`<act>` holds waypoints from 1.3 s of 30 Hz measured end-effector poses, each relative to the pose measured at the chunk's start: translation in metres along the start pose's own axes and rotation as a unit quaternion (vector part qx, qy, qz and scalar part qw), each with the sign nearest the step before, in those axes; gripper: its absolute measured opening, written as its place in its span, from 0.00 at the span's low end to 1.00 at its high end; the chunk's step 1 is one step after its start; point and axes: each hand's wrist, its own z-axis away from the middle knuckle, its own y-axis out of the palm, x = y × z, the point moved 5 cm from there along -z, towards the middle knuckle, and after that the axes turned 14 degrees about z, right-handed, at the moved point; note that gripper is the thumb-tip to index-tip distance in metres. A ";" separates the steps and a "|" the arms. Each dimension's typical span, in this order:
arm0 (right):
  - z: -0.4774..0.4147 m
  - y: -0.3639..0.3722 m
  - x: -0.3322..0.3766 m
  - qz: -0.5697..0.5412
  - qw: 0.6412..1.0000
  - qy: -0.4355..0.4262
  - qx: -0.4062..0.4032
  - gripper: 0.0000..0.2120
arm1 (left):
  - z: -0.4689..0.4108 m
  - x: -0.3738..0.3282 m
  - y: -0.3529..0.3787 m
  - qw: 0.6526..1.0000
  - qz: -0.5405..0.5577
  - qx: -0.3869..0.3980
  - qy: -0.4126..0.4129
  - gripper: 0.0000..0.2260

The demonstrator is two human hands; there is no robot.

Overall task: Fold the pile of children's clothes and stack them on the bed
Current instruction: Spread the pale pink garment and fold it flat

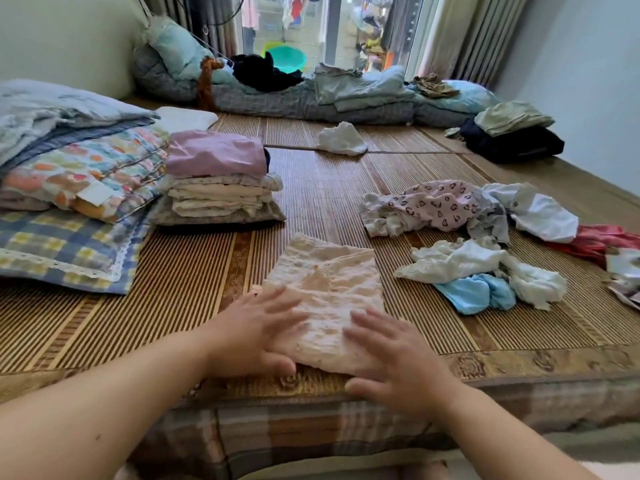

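**Bed and room**

- The bed (pixel 540 365) is covered by a striped bamboo mat (pixel 322 188); a plaid sheet shows below the mat's near edge.
- A stack of folded clothes (pixel 218 181) stands on the mat's left part, topped by a lilac piece. It is just beside a pile of pillows (pixel 72 202) in floral and check fabric.
- A loose pile of unfolded clothes (pixel 464 230) lies on the mat's right part: a heart-print piece, white pieces, one light blue and one red.
- A single white garment (pixel 341 138) lies farther back, well apart from both groups.
- Rolled bedding (pixel 311 102) runs along the far edge, below a glass door (pixel 311 26) with grey curtains (pixel 481 39).
- A dark bundle (pixel 512 143) with a green folded piece on top sits in the far right corner, near the wall.

**Hands**

- A cream textured garment (pixel 329 268) lies flat on the mat at the near edge, between the stack and the loose pile.
- The left hand (pixel 256 334) lies palm down on the garment's near left part, fingers straight and spread.
- The right hand (pixel 391 362) lies palm down on its near right corner, fingers straight and spread, thumb over the mat's border.
- Neither hand grips anything; both press the fabric flat.
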 end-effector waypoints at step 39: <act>-0.073 -0.004 -0.001 0.118 0.980 0.103 0.121 0.32 | -0.030 -0.039 0.015 0.997 0.002 0.018 -0.071 0.34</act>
